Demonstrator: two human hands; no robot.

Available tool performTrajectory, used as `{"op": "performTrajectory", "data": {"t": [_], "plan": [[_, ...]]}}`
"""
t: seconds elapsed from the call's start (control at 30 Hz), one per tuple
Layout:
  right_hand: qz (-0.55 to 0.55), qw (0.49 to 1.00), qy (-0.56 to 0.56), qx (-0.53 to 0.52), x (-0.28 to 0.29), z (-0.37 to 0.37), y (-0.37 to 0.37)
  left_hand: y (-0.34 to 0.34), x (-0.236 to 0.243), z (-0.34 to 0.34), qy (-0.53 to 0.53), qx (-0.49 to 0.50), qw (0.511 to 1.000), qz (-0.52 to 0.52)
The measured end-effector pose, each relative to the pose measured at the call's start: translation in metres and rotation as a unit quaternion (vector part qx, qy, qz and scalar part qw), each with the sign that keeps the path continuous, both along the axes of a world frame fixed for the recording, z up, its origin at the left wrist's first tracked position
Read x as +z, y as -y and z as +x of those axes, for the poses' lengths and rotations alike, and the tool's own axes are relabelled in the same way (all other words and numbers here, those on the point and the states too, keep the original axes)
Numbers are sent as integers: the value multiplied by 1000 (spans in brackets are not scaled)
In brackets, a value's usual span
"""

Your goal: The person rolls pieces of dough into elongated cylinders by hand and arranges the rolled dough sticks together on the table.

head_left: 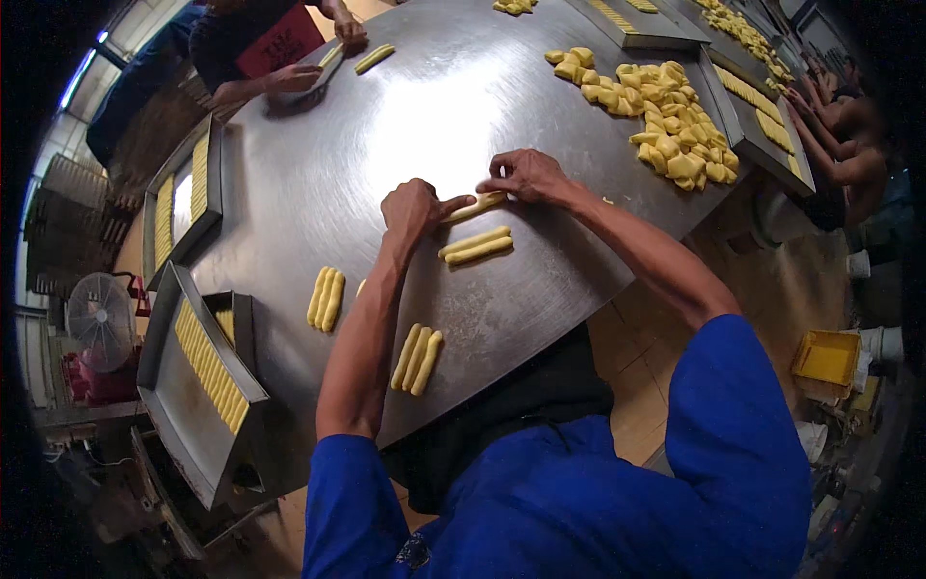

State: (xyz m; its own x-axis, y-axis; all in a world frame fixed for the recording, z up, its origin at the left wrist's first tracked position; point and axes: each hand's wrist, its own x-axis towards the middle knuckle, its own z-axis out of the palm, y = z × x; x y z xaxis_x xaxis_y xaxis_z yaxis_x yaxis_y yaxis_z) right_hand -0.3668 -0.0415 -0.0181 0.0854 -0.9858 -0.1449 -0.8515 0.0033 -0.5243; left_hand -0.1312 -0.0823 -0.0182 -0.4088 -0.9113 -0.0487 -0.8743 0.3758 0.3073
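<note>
A yellow dough stick [471,209] lies across the steel table between my hands. My left hand [413,209], curled with one finger stretched along it, presses its left end. At the other end my right hand [527,179] is closed, with bent fingers pinching the dough. Just nearer to me, two dough sticks [476,247] rest side by side. Three more sticks [417,359] lie by my left forearm, and another group of three [326,299] sits farther left. Part of one dough piece [361,288] shows from behind that forearm.
A pile of cut dough lumps [675,121] covers the table's right side. Metal trays with rows of sticks stand at the left edge [198,386] and far right [757,121]. Across the table, a co-worker's hands [294,79] handle dough. Other people work at the right.
</note>
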Motion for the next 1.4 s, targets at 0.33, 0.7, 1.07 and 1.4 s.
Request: {"op": "performTrajectory", "data": {"t": [0.33,0.7,1.07,1.4], "plan": [[-62,998,-13,9,-3,0,2,5,3,0,-18,7,999,36],[24,999,-11,21,10,4,12,15,5,11,-36,34,994,100],[5,998,-46,48,2,4,21,15,-3,9,-8,28,995,95],[-31,998,-54,14,6,2,16,-3,4,7,-44,62,996,41]]}}
